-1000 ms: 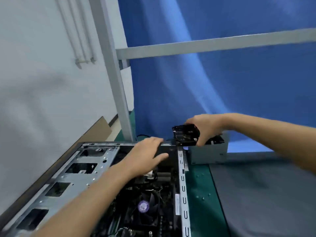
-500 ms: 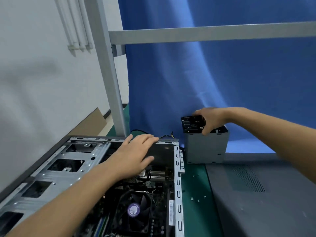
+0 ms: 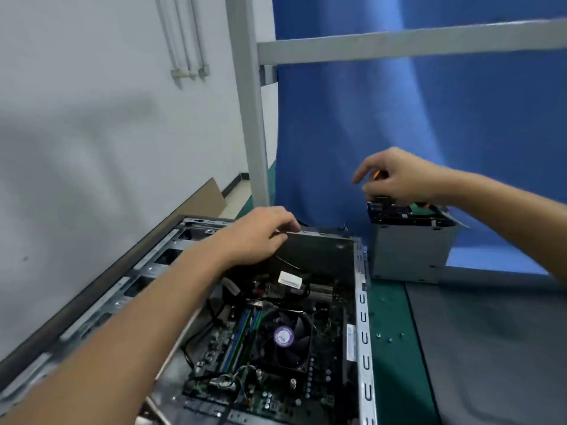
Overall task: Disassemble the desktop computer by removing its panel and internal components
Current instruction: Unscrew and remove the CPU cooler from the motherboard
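Observation:
The open desktop computer case (image 3: 363, 317) lies flat on a green mat (image 3: 392, 378), with its motherboard and black CPU fan (image 3: 285, 338) exposed. My left hand (image 3: 257, 234) is at the case's far wall, fingers curled over its top rim. A black drive-like component (image 3: 399, 214) lies on top of a grey metal box (image 3: 411, 253) just beyond the case's far right corner. My right hand (image 3: 399, 179) hovers over that component with loosely bent fingers, and it is unclear whether the thumb still touches it.
The removed grey side panel (image 3: 491, 348) lies flat to the right of the case. Several loose screws (image 3: 389, 337) sit on the mat between them. A grey frame post (image 3: 251, 118) and a blue curtain (image 3: 399, 102) stand behind, with a white wall to the left.
My right hand carried the black component onto the grey box, set it down and lifted off it. My left hand slid to the case's far rim and curled over it.

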